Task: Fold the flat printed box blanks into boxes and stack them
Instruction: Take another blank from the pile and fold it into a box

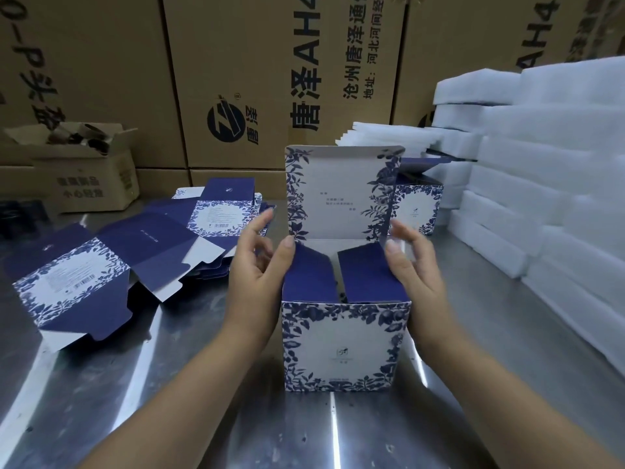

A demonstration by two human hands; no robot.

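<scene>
A blue-and-white floral printed box stands upright on the steel table in front of me. Its lid flap points straight up at the back. The two navy side flaps lean inward over the opening. My left hand is at the box's left side, thumb on the left flap, fingers straight. My right hand is at the right side, thumb touching the right flap. Flat blanks lie fanned out to the left. One folded box stands behind, partly hidden by the lid.
White foam sheets are stacked high along the right edge and back right. Large brown cartons form a wall behind the table. A small open carton sits at the back left. More blanks are piled mid-left.
</scene>
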